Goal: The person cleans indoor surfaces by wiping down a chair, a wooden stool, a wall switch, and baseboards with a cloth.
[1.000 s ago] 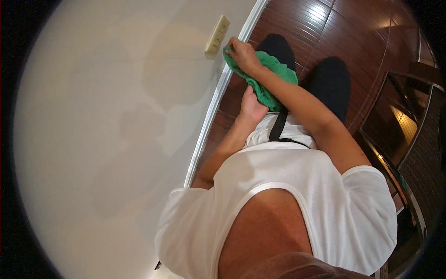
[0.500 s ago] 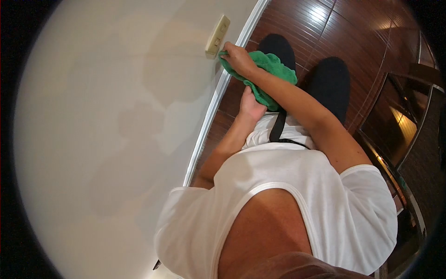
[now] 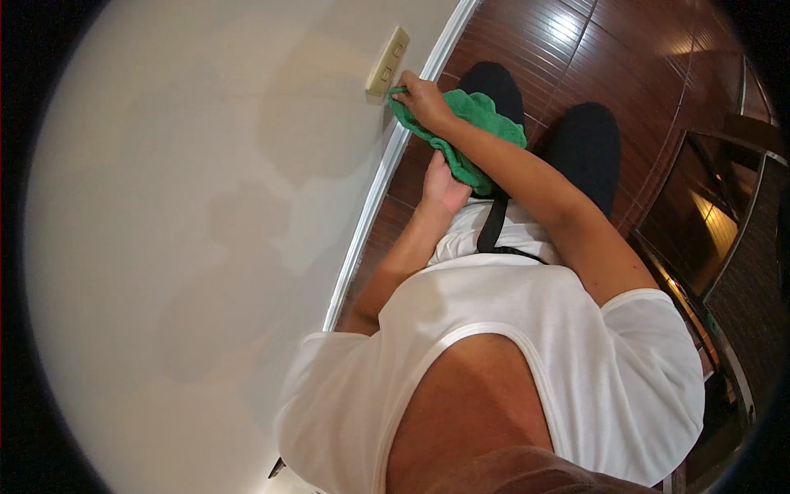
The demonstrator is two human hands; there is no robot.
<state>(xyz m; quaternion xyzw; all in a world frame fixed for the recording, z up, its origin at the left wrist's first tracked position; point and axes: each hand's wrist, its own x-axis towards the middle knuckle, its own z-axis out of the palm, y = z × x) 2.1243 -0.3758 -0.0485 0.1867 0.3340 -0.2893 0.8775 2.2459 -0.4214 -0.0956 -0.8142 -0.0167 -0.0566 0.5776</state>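
A green cloth [image 3: 481,119] is spread between my two hands in front of my waist. My right hand [image 3: 425,100] pinches its upper left end, close beside a cream wall plate [image 3: 387,66] with switches or outlets. Lower down, my left hand [image 3: 446,188] grips the cloth's lower edge, its thumb showing and the other fingers hidden beneath. The right forearm crosses over the cloth and covers part of it.
A pale wall [image 3: 164,206] fills the left side, edged by a white baseboard [image 3: 370,206]. Dark reddish-brown floor [image 3: 634,49] lies beyond my knees. At the right stands a dark chair or similar furniture [image 3: 749,222] with glossy edges.
My right hand has moved slightly left toward the wall plate, drawing the cloth's end with it. My left hand has shifted very slightly left and still holds the cloth.
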